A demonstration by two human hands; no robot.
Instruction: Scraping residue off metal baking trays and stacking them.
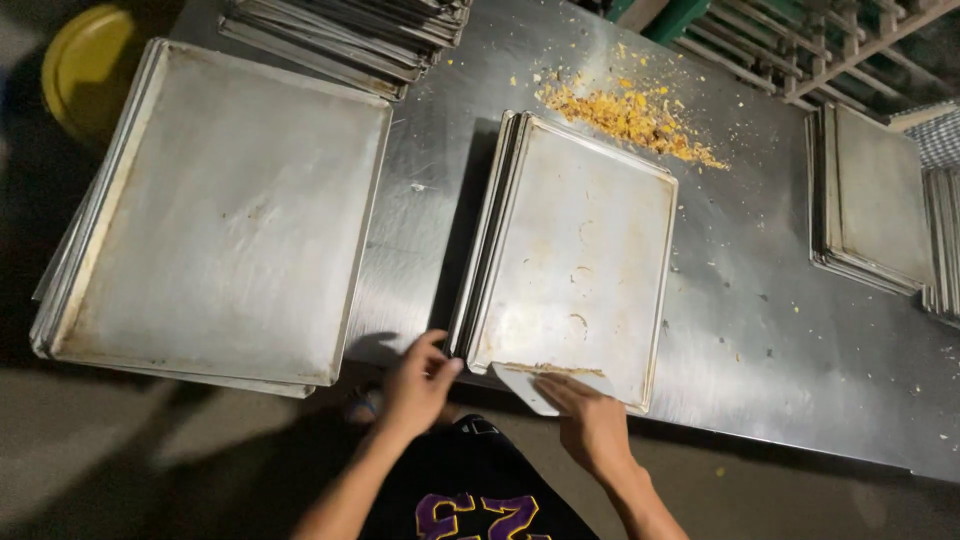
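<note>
I work at a steel table, which carries several stacks of baking trays. The largest stack sits at my left and overhangs the near edge. A smaller stack lies at the far right, well apart from the work, and another lies at the far edge.

The working stack is in the centre, directly in front of me. Its top tray shows curved marks and thin baked residue. Beyond its far right corner lies a heap of yellow crumbs on the table.

My left hand is closed on the near left corner of the working stack, fingers curled over the rim, holding it steady. My right hand grips a flat white scraper, whose blade rests on the near edge of the top tray with a line of brown residue along it.

Judgement: the step in hand is scraping the top tray, at the start of a stroke. The next move calls for a firm, flat push away from me, blade kept low, so the residue travels toward the crumb heap. The left hand must resist the push, or the stack will slide.
</note>
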